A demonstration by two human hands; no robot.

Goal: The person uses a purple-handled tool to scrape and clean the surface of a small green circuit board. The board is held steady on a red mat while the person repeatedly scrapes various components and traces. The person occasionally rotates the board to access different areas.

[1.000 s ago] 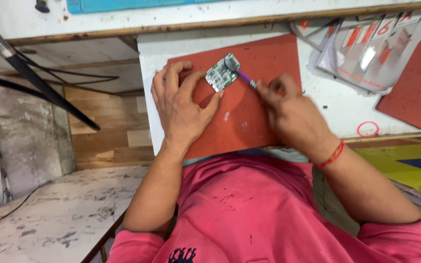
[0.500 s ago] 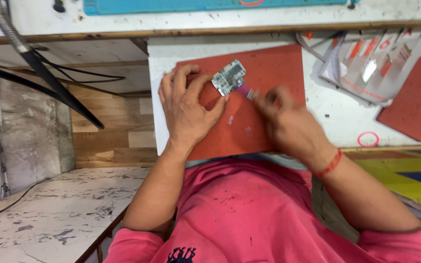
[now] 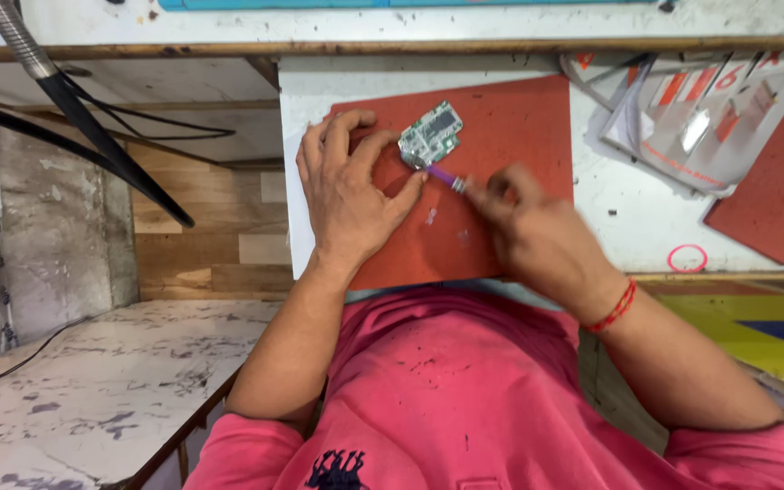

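A small green circuit board (image 3: 431,133) lies on a red mat (image 3: 501,118) on the white bench. My left hand (image 3: 348,192) rests flat on the mat, its thumb and forefinger pinching the board's left edge and lower corner. My right hand (image 3: 530,231) grips a thin purple-handled tool (image 3: 446,177) whose tip touches the board's lower edge. A red thread bracelet circles my right wrist.
A pile of printed papers and plastic sleeves (image 3: 700,100) lies at the right, beside a second red mat (image 3: 773,191). A pink ring (image 3: 687,259) sits near the bench's front edge. A black flexible arm and cables (image 3: 83,118) cross the left side. A marbled surface (image 3: 93,390) is lower left.
My right hand drew the purple tool back from the board's top to its lower edge. The board has shifted slightly under my left fingers. The camera view has drifted a little.
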